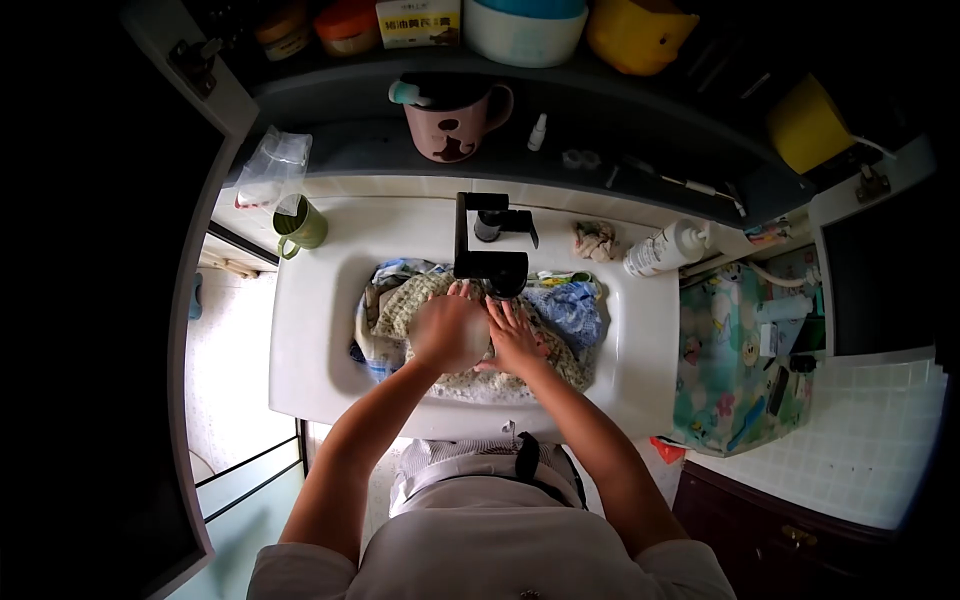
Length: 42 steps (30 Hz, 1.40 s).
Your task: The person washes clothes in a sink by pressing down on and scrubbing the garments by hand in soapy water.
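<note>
A white sink [648, 370] holds a heap of cloth. On top lies a cream, bumpy knitted piece [400, 308], with blue patterned fabric [570, 312] at its right and patterned cloth at its left. My left hand [450, 328] rests on the knitted piece; a blur covers most of it, and only some fingertips show. Close beside it, my right hand [512, 338] lies on the same piece with its fingers spread. A black faucet [492, 262] stands just beyond both hands, its spout over the heap.
A green mug [300, 227] stands on the sink's back left corner. At the back right are a crumpled cloth [595, 240] and a white pump bottle [665, 248]. Above, a dark shelf [370, 145] bears a pink mug [447, 130]. Open cabinet doors flank both sides.
</note>
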{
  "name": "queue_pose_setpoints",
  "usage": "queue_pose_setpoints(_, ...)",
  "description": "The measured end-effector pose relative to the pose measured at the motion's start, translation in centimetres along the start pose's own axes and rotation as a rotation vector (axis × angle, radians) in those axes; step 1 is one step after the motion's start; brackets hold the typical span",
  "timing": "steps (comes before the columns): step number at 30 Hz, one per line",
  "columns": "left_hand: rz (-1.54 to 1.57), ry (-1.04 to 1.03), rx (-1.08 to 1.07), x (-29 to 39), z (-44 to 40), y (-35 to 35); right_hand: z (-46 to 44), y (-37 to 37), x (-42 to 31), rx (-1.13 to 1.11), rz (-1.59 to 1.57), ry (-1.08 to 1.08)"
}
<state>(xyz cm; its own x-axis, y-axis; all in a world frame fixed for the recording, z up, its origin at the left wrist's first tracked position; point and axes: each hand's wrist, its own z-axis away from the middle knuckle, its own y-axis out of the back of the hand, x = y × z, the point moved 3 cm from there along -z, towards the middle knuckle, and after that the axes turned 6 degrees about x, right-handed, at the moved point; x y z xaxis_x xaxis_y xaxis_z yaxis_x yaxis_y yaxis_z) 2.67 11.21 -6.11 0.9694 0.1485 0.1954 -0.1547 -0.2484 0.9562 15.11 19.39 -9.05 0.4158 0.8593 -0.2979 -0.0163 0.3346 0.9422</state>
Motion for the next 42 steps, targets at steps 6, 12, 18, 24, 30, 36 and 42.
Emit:
queue_pose_setpoints(6,-0.060,0.095,0.009,-0.8,0.1,-5.3,-1.7,-2.2,0.8,-0.147,0.047,-0.113)
queue_pose_setpoints(12,-0.080,0.259,-0.383,-2.9,1.0,-13.4,-2.8,-4.3,1.1,-0.107,0.012,-0.168)
queue_pose_setpoints(18,-0.077,0.236,-0.443,-2.6,1.6,-12.1,-2.8,-4.4,0.9,-0.093,0.141,-0.163)
queue_pose_setpoints(24,0.120,0.282,-0.344,-0.7,4.3,-7.3,-0.3,-3.7,0.0,0.009,0.050,-0.148)
queue_pose_setpoints(30,0.097,0.265,-0.445,-0.4,3.6,-6.9,-0.9,-4.1,0.1,-0.056,0.105,-0.160)
queue_pose_setpoints(36,0.078,0.304,-0.587,-0.6,1.9,-6.9,-1.9,-4.4,0.6,-0.120,0.119,-0.168)
queue_pose_setpoints(42,0.052,0.232,-0.467,0.1,3.3,-5.4,-0.2,-3.2,0.3,-0.053,0.027,-0.121)
